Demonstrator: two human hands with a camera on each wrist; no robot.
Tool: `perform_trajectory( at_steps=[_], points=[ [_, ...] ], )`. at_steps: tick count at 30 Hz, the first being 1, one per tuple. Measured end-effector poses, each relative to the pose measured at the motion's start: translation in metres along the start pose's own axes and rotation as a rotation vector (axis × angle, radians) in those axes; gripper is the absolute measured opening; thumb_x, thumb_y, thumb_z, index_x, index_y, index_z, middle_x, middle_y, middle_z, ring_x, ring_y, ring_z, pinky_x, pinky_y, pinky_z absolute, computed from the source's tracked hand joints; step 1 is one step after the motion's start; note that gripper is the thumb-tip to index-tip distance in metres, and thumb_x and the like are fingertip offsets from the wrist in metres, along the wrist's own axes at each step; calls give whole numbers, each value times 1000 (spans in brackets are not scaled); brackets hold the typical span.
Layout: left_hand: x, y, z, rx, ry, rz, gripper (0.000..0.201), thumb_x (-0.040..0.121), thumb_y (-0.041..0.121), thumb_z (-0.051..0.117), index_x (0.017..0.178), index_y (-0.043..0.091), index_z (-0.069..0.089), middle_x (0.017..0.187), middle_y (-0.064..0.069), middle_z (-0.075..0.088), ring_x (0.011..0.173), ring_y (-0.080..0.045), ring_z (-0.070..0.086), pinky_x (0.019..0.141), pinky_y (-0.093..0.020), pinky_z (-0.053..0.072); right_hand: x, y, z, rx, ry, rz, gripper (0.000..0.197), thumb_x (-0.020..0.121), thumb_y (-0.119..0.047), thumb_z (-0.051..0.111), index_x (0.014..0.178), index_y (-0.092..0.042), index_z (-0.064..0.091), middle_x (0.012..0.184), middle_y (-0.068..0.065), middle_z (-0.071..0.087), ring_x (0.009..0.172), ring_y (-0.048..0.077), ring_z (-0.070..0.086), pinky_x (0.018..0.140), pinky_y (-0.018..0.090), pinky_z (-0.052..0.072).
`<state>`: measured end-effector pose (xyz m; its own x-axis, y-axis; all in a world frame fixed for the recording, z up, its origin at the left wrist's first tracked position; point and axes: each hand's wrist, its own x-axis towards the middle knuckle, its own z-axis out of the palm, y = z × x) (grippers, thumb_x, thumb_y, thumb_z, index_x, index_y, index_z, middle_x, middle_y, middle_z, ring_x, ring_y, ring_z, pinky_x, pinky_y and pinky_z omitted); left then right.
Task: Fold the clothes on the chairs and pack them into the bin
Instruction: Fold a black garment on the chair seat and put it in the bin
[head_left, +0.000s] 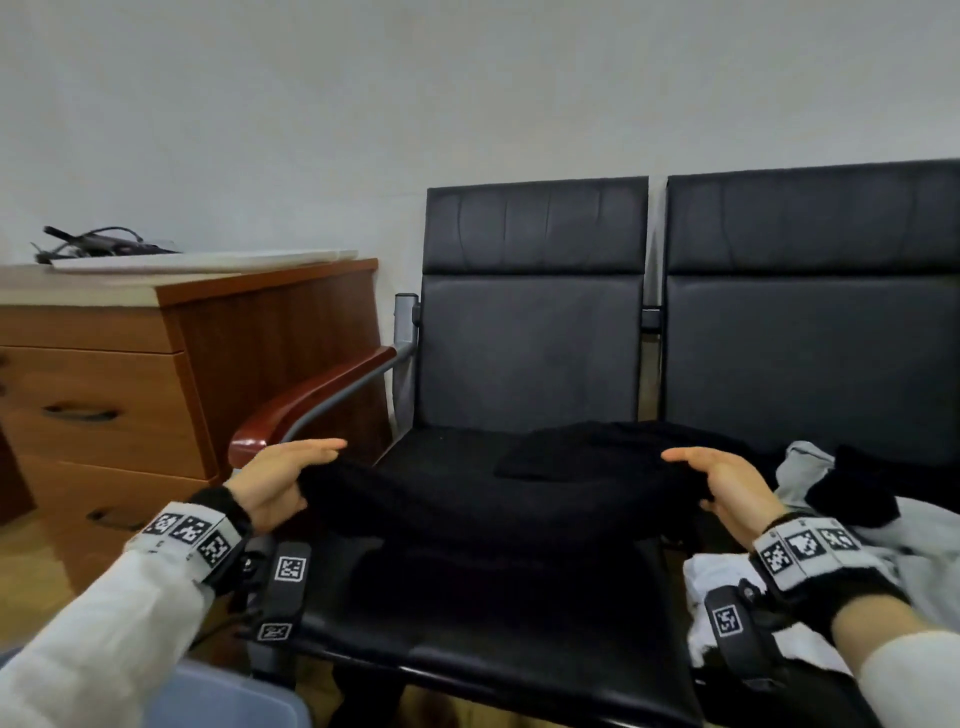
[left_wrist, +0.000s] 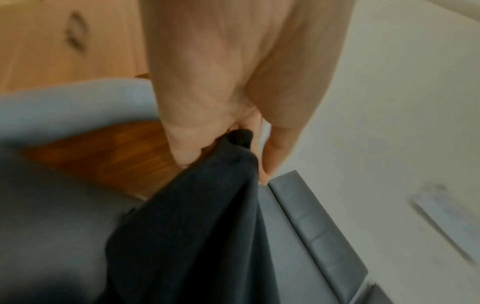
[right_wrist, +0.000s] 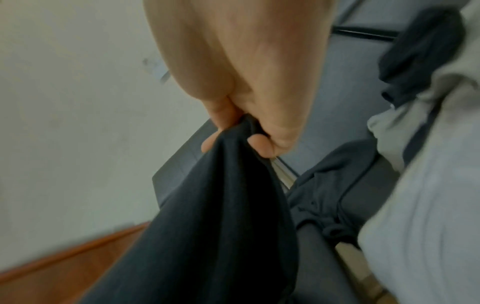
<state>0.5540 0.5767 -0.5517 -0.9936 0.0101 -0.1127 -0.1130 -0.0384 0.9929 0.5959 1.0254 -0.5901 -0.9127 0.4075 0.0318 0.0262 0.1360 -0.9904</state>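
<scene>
A black garment (head_left: 493, 499) is stretched between both hands above the seat of the left black chair (head_left: 530, 353). My left hand (head_left: 283, 475) pinches its left edge (left_wrist: 233, 148) between thumb and fingers. My right hand (head_left: 727, 486) grips its right edge (right_wrist: 233, 139) in curled fingers. Part of the garment trails back onto the seat. A pale grey garment (head_left: 883, 530) and another dark piece (head_left: 857, 488) lie heaped on the right chair (head_left: 810, 332). A corner of the blue bin (head_left: 223, 696) shows at the bottom left, below my left arm.
A wooden drawer cabinet (head_left: 104, 395) stands left of the chairs, with a white board and cables on top. The left chair's red-brown armrest (head_left: 311, 400) juts out near my left hand. A white cloth (head_left: 711, 587) hangs at the right chair's front edge.
</scene>
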Motion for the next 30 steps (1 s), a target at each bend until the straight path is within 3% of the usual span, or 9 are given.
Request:
perform_trajectory(
  at_steps=[3, 6, 8, 13, 16, 20, 24, 26, 30],
  points=[
    [-8, 26, -7, 375, 84, 130, 24, 84, -8, 60, 101, 7, 69, 86, -17, 67, 67, -21, 64, 57, -24, 54, -10, -31, -5, -383, -63, -219, 19, 87, -12, 58, 85, -24, 73, 99, -1, 65, 93, 15, 58, 78, 25, 40],
    [-14, 54, -17, 825, 234, 298, 14, 81, 4, 70, 92, 11, 74, 88, -11, 69, 77, -23, 64, 75, -32, 51, -20, -60, -17, -919, -53, -459, 19, 82, -19, 71, 98, -29, 74, 83, -9, 49, 92, 19, 55, 81, 22, 36],
    [-21, 75, -23, 1003, 328, 382, 10, 84, 12, 69, 93, 13, 75, 94, -10, 70, 93, -28, 65, 83, -33, 51, -24, -77, -24, -1042, 37, -569, 19, 84, -22, 71, 103, -27, 75, 78, -8, 43, 93, 24, 59, 80, 26, 40],
    [-48, 130, -32, 1219, 463, 617, 16, 87, 12, 63, 99, 5, 72, 106, -17, 69, 105, -34, 61, 88, -35, 44, -34, -125, -40, -936, 328, -653, 19, 87, -23, 67, 104, -18, 75, 87, 4, 51, 96, 34, 58, 84, 35, 44],
    [-66, 162, -34, 1218, 503, 729, 17, 87, 8, 61, 99, 0, 71, 105, -25, 67, 102, -39, 60, 88, -40, 45, -44, -157, -48, -842, 401, -697, 19, 87, -24, 65, 102, -17, 75, 100, 11, 67, 102, 32, 60, 87, 34, 45],
    [-97, 198, -33, 1149, 691, 839, 22, 92, 18, 55, 106, 8, 69, 107, -24, 65, 101, -43, 59, 88, -47, 48, -73, -200, -57, -650, 502, -776, 22, 89, -28, 60, 104, -20, 74, 107, 4, 72, 106, 26, 63, 94, 35, 49],
    [-119, 215, -32, 1134, 660, 923, 22, 93, 20, 54, 106, 12, 69, 106, -18, 68, 100, -39, 60, 87, -44, 49, -100, -228, -62, -510, 503, -872, 21, 89, -22, 61, 104, -18, 74, 106, 3, 73, 108, 20, 64, 100, 27, 40],
    [-125, 223, -34, 1155, 669, 922, 22, 93, 21, 54, 105, 11, 69, 105, -18, 68, 100, -38, 61, 86, -42, 48, -104, -234, -66, -512, 476, -864, 21, 90, -20, 61, 106, -19, 74, 109, 2, 72, 110, 19, 62, 100, 23, 37],
    [-118, 222, -34, 1220, 673, 644, 22, 96, 25, 49, 102, 7, 60, 105, -21, 65, 95, -39, 61, 83, -43, 50, -94, -225, -68, -690, 400, -750, 22, 89, -22, 60, 107, -24, 73, 111, 2, 71, 111, 26, 61, 100, 35, 46]
  ],
)
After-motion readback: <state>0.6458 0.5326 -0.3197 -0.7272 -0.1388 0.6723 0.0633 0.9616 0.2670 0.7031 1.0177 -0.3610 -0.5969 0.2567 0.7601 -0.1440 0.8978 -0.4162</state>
